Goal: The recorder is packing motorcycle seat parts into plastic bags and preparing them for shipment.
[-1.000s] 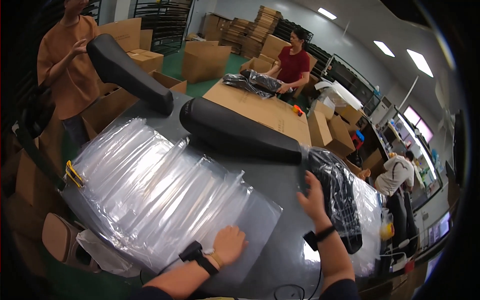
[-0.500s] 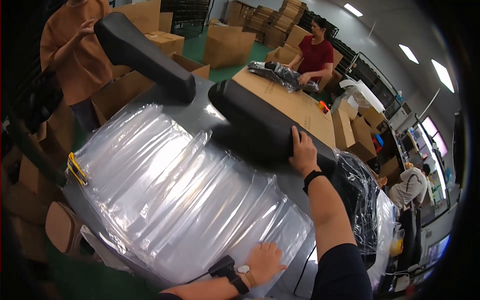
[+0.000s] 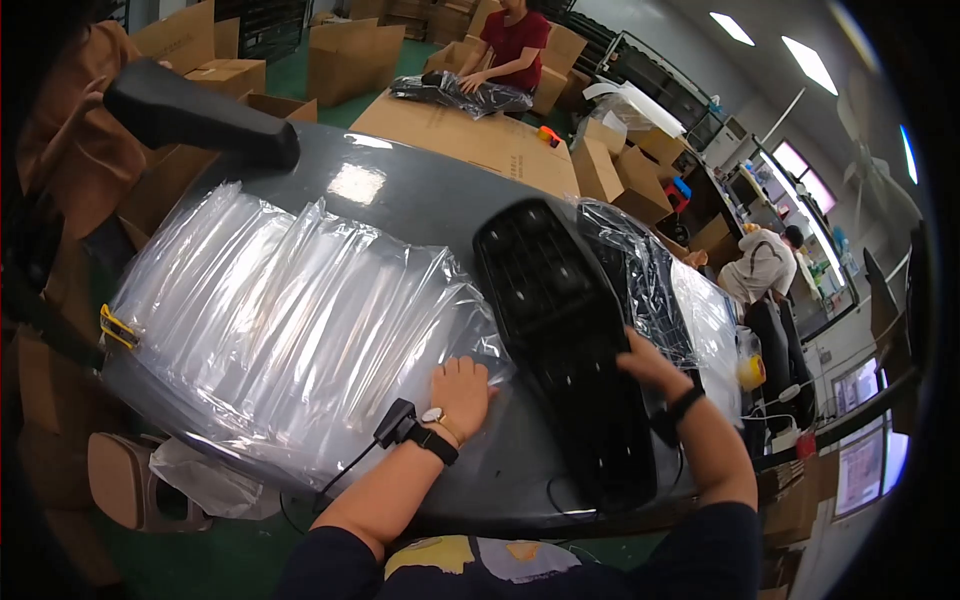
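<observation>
A long black motorcycle seat (image 3: 560, 340) stands tilted on the grey table, its ribbed hollow underside toward me. My right hand (image 3: 655, 362) grips its right edge, the fingertips partly hidden behind the rim. Left of the seat, clear plastic bags (image 3: 300, 310) lie overlapping in a wide layer. My left hand (image 3: 462, 398) rests at their right end with its fingers curled down on the plastic bag there. A second black seat (image 3: 195, 115) lies at the table's far left, beside a person in an orange top.
A yellow cutter (image 3: 119, 327) lies at the left table edge. Black plastic-wrapped goods (image 3: 640, 275) sit right of the seat. Across the table, a person in red (image 3: 515, 48) handles a wrapped item on a flat carton (image 3: 450, 140). A beige chair (image 3: 115, 480) stands at lower left.
The seat has swung toward me and turned so its underside shows, with my right hand still on it. My left hand's spread fingers have curled. My view has shifted right.
</observation>
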A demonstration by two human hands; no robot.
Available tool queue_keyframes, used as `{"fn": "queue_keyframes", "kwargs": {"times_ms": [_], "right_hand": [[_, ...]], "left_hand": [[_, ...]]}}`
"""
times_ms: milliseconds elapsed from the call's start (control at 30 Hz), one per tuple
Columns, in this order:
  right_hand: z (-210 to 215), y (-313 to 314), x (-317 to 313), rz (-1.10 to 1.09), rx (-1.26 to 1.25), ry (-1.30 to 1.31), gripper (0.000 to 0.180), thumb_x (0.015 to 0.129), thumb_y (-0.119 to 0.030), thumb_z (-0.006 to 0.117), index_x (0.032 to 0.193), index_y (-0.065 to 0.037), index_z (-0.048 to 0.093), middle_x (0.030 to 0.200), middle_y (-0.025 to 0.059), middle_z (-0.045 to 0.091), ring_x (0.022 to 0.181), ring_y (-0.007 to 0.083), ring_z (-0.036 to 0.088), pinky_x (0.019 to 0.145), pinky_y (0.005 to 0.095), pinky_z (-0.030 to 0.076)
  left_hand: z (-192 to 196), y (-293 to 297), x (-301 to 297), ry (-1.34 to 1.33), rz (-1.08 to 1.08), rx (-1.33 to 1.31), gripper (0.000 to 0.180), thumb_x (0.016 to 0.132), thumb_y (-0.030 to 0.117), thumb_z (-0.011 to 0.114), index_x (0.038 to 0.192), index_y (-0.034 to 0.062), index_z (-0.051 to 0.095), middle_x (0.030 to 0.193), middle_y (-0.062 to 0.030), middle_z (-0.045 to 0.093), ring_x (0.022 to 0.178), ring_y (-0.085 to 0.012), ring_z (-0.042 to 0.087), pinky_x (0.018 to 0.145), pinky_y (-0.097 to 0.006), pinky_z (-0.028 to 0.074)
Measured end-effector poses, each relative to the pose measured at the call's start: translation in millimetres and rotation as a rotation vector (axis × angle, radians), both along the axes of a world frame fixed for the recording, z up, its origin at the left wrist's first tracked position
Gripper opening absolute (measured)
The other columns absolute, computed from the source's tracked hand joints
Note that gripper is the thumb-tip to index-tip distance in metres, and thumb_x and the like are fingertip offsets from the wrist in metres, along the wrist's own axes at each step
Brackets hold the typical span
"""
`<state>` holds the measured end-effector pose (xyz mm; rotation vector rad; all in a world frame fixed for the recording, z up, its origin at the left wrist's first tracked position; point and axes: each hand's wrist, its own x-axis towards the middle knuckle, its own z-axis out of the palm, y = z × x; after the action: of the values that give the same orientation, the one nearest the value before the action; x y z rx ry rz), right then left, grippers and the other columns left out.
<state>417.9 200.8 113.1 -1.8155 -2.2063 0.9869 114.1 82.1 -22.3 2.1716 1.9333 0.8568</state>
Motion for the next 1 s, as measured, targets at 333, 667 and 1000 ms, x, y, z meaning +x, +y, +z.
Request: {"fn": "queue_keyframes", "kwargs": {"times_ms": [333,667,1000], "right_hand": [[-26,-153,112,-0.296,-0.389,0.292,0.062,0.07,0.003,0.055,0.132,-0.003,0.051,0.101,0.0055,0.064,0.09,0.0162,0.06,0.079,0.0282,0.048],[64,-98,-47,0.115,0.171,0.411,0.032,0.089,-0.006,0.062,0.12,-0.002,0.059,0.103,0.0096,0.069,0.095,0.0158,0.066,0.083,0.0288,0.052],[3,-72,-220,0.245,-0.245,0.225,0.033,0.084,-0.032,0.069,0.079,0.0,0.064,0.07,0.0135,0.069,0.059,0.0196,0.068,0.057,0.0307,0.054]], "left_hand": [[34,8,-58,-1.384,-0.03,-0.547,0.013,0.089,0.015,0.065,0.085,0.0026,0.067,0.082,-0.0047,0.069,0.071,-0.0113,0.065,0.06,-0.027,0.05],[45,-14,-72,-1.147,-0.069,-0.462,0.025,0.079,0.02,0.08,0.077,0.0049,0.061,0.075,0.0,0.063,0.069,-0.0081,0.057,0.061,-0.023,0.045],[58,-38,-87,-1.434,-0.219,-0.56,0.025,0.098,0.017,0.055,0.111,-0.0022,0.066,0.095,-0.005,0.069,0.083,-0.0096,0.063,0.077,-0.023,0.05]]}}
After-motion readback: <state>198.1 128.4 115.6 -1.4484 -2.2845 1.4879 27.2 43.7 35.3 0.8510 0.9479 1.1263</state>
